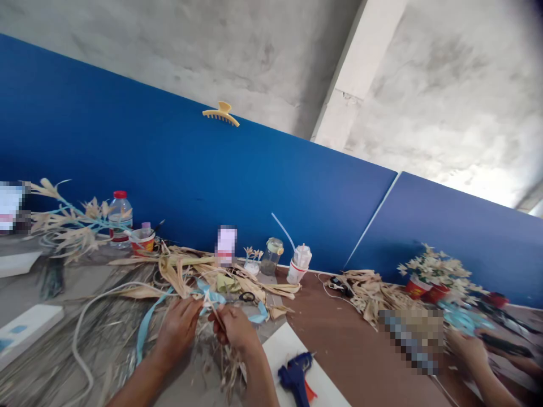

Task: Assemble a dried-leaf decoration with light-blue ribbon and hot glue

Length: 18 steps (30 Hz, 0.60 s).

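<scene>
Both my hands meet low in the middle of the head view. My left hand (180, 323) has its fingers pinched on a small pale husk flower (207, 301). Close beside it, the fingers of my right hand (235, 327) are curled shut around something thin and brownish that I cannot make out. Dried corn husks (172, 271) lie just beyond the hands, mixed with light blue ribbon (146, 328). A black ring-shaped handle (246, 296) pokes out of the husks. Right of my right forearm, a blue glue gun (297, 376) rests on a white board (282, 339).
A red-capped bottle (120, 223), a lidded jar (271, 257) and a paper cup (297, 270) stand along the blue partition (254, 181). A white cable (80, 322) curves across the left. Another person's hand (469, 347) works at right, near potted husk flowers (436, 268).
</scene>
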Available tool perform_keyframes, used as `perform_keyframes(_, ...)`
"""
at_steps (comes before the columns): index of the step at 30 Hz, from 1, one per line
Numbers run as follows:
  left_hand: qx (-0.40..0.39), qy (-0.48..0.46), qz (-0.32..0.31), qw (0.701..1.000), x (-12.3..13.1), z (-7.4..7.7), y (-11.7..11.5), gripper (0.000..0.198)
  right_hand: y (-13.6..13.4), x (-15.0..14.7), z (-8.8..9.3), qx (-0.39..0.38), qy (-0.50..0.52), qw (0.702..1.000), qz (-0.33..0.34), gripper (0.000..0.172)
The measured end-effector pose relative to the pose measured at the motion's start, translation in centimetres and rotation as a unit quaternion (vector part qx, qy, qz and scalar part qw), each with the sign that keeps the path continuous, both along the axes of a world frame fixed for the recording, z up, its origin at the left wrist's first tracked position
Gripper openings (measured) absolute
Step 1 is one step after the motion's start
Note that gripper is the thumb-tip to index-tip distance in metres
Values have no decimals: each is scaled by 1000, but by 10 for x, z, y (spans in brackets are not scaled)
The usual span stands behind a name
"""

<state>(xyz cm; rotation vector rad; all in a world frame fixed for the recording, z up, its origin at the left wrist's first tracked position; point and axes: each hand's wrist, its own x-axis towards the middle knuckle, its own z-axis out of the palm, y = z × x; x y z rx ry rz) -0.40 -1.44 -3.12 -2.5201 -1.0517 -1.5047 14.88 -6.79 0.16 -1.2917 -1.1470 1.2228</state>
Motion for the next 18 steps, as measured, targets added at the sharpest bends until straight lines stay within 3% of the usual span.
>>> perform_keyframes(5,18,43,-7,999,-1,3,-5,24,-4,-4,10,-42,21,999,0,58)
perform_keyframes(16,28,68,-44,996,5,3,-10,24,-2,-6,9,-73,-24,997,-3,46)
perform_keyframes(18,34,67,-40,996,5,4,-12,25,-4,-6,11,-45,-29,998,-21,46)
